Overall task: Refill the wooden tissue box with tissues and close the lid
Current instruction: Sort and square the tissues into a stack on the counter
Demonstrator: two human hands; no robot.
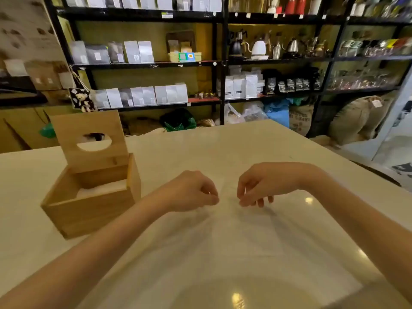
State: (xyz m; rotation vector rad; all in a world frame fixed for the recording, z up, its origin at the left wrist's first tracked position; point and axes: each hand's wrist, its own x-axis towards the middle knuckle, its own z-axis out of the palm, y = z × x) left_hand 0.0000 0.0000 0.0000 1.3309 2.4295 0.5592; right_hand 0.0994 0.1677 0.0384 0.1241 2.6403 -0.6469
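A wooden tissue box point(89, 210) stands on the left of the table with its hinged lid point(89, 139) raised upright; the lid has an oval slot. White tissues point(100, 189) lie inside the box. A clear plastic bag point(223, 253), blurred and see-through, is spread over the table in front of me. My left hand point(191, 190) and my right hand point(263, 184) each pinch the bag's far edge, a small gap between them, to the right of the box.
The pale glossy table point(223, 148) reaches from me to its far edge. Beyond it stand black shelves point(218, 63) with packaged bags, kettles and glassware, and burlap sacks point(356, 119) lie on the floor at the right.
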